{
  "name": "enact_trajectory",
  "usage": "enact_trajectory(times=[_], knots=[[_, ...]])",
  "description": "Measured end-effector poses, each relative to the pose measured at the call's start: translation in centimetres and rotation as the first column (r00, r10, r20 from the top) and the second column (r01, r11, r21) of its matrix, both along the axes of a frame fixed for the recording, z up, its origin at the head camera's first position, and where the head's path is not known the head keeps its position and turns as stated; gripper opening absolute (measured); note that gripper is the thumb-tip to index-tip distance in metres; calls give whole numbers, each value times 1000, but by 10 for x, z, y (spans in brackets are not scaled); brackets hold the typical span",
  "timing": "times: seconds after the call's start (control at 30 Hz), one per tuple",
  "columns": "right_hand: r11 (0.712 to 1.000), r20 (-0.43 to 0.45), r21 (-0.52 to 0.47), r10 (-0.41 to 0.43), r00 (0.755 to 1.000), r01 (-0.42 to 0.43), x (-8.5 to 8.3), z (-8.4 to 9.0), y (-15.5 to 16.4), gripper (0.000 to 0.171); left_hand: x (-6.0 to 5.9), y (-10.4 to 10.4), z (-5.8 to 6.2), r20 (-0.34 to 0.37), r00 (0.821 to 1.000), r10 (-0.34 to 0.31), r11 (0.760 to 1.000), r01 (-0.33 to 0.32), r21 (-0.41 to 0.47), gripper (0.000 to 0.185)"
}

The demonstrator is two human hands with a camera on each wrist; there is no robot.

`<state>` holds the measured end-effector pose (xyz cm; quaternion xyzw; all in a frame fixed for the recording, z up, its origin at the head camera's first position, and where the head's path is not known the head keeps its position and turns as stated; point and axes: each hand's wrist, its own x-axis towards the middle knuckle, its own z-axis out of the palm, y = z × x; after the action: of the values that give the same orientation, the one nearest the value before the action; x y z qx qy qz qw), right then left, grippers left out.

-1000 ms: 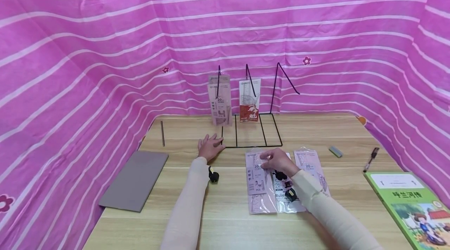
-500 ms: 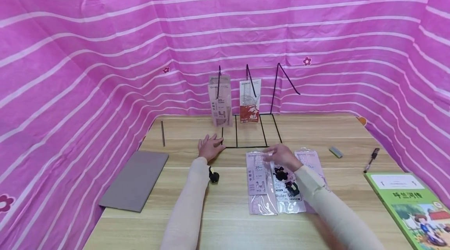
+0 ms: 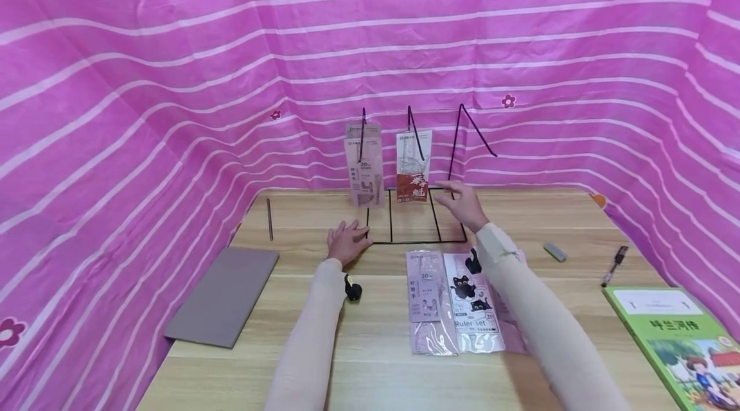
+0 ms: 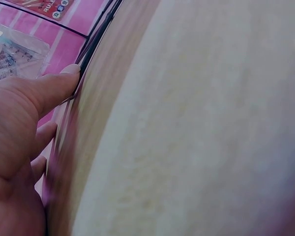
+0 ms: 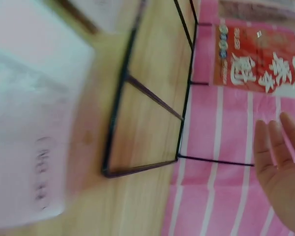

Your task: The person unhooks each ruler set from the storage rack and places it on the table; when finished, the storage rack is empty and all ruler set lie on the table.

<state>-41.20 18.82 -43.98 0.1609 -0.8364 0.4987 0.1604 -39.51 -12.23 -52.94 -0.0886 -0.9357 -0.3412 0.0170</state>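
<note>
My left hand lies flat and open on the wooden table, its fingers against the front left corner of a black wire rack; in the left wrist view the thumb touches the wire. My right hand hovers open and empty above the rack's right section, the palm spread near the base. A pink ruler packet and a red one hang on the rack's hooks; the right hook is bare. On the table lie a pink packet, a cat-print ruler set and another, partly under my right arm.
A grey board lies at the left, a thin rod behind it. At the right are a small grey block, a pen and a green picture book. Pink striped cloth walls the table on three sides.
My right hand left the packets on the table and rose forward to the rack's right section, empty. The left hand stayed at the rack's corner.
</note>
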Motion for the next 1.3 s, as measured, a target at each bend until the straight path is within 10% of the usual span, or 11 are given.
enact_trajectory(times=[0.2,0.53,0.87,1.3], knots=[[992,-2,-118,52,999,-52,-21,15,-9,43,-1,0,-1,8,1000,-5,1000,5,-7,46],[974,42,-211,89,995,-78,-8,73,-26,47,0,1,2,-8,1000,-6,1000,6,-29,46],[929,137,-358,155,978,-97,-39,65,-21,49,-3,1,-2,-12,1000,0,1000,0,-25,46],[967,138,-250,88,987,-51,-39,57,-23,47,4,2,6,-11,1000,4,999,-4,-32,45]])
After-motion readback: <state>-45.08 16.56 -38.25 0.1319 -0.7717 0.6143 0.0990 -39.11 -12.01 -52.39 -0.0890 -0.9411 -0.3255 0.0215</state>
